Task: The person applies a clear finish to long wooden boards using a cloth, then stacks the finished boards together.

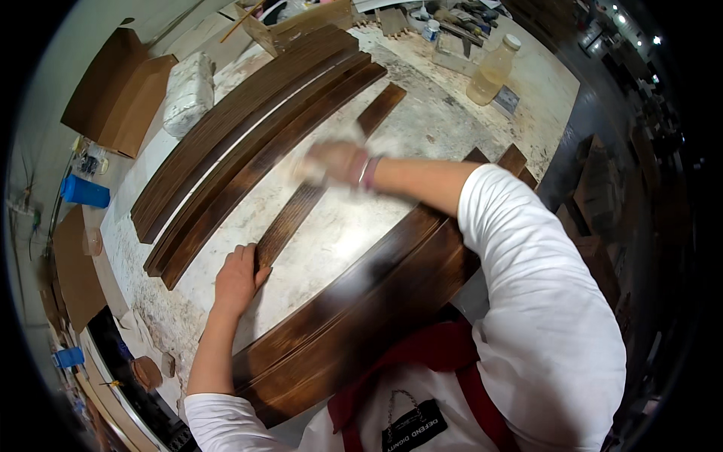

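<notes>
A narrow dark-brown wooden strip (290,215) lies aslant on the pale, stained worktop (361,215). My left hand (237,279) grips its near end, the thumb on one side and the fingers on the other. Over the strip's middle, my right hand (337,163) is smeared by motion and hides part of the wood. Something pale shows at its fingers, too blurred to name. To the left of the strip lie long stacked brown boards (248,124). Wider dark boards (361,301) lie between the strip and my body.
A bottle of yellowish liquid (493,71) stands at the far right, near a small grey block (505,102). At the far side is a wooden box (301,29). On the left are an open cardboard box (120,94), a white wrapped bundle (188,92) and a blue cup (85,191).
</notes>
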`<state>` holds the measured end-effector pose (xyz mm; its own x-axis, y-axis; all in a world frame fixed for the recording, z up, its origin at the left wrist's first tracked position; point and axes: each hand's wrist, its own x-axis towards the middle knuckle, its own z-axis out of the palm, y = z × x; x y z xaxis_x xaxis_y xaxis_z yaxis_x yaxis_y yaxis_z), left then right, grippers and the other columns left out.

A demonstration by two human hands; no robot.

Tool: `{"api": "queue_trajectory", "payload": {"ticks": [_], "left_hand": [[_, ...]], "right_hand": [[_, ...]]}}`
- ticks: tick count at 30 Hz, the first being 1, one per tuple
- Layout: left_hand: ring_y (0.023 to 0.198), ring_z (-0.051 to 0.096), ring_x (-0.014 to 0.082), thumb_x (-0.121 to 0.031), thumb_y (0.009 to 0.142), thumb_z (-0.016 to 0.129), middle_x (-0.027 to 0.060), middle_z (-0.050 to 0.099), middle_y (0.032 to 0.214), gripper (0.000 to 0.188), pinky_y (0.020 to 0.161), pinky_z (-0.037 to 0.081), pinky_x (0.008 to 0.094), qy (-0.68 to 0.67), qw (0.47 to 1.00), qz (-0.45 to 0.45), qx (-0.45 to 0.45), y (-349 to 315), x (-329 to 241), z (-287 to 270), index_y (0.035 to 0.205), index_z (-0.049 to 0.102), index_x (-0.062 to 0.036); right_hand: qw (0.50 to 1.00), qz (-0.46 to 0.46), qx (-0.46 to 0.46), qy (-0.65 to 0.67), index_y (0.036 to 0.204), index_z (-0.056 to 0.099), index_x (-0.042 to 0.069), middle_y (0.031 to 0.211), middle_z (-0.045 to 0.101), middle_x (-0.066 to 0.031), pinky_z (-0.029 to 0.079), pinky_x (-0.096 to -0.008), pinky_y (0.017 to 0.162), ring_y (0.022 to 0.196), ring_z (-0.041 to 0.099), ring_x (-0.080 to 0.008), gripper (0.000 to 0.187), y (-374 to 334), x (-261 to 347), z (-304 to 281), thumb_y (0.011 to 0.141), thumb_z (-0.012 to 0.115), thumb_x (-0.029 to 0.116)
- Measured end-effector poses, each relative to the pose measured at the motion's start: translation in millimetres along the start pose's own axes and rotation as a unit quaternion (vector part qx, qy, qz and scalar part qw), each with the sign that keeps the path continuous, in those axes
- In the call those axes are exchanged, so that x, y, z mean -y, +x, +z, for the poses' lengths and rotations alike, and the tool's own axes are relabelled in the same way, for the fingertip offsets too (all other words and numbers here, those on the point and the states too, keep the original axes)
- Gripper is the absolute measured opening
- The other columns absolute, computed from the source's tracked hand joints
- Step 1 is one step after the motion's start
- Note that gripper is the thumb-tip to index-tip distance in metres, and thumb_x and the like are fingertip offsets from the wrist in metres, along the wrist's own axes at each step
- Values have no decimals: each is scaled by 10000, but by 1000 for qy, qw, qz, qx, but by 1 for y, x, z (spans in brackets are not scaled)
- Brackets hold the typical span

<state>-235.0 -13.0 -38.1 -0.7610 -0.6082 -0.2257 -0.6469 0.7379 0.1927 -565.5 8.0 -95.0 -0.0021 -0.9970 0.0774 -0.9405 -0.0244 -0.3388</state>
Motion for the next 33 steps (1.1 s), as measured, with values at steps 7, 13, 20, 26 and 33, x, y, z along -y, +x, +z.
{"api": "queue_trajectory", "payload": {"ticks": [7, 13, 20, 26, 33], "left_hand": [[911, 566, 324, -198, 772, 709, 136, 553, 1024, 499, 783, 492, 400, 57, 988, 69, -127, -4, -6, 5, 1194, 500, -32], [959, 553, 335, -269, 739, 755, 155, 550, 1098, 620, 818, 469, 397, 43, 989, 109, -90, 6, -48, -3, 1234, 480, -17], [1057, 515, 362, -209, 796, 713, 174, 501, 1129, 532, 888, 442, 397, -59, 993, 60, -87, 48, -58, 13, 1226, 506, 25], [965, 542, 378, -99, 728, 742, 179, 511, 1092, 515, 824, 475, 405, -142, 981, 70, -113, -14, -81, -36, 1183, 520, -2], [1019, 538, 371, -235, 747, 760, 176, 569, 1129, 537, 891, 448, 400, -212, 969, 116, 55, -60, -95, -51, 1188, 536, -26]], "right_hand": [[944, 316, -61, -70, 1279, 506, 92, 1129, 643, -178, 463, -395, 908, 998, 620, -324, 465, -76, -225, -143, 881, 563, 327], [946, 303, -116, 3, 1388, 421, 153, 1213, 607, -169, 433, -372, 920, 1081, 582, -333, 552, -120, -193, -166, 884, 571, 321], [961, 191, -195, 34, 1391, 414, 114, 1266, 577, -137, 436, -362, 965, 1153, 551, -313, 565, -130, -157, -174, 888, 570, 318], [884, 55, -370, 280, 1226, 527, 5, 1093, 631, -118, 438, -305, 925, 1050, 574, -224, 431, -157, -139, -237, 816, 564, 131], [847, -49, -453, 273, 1282, 475, -21, 1149, 608, -88, 446, -289, 911, 1042, 570, -175, 643, -143, -133, -238, 809, 644, 381]]}}
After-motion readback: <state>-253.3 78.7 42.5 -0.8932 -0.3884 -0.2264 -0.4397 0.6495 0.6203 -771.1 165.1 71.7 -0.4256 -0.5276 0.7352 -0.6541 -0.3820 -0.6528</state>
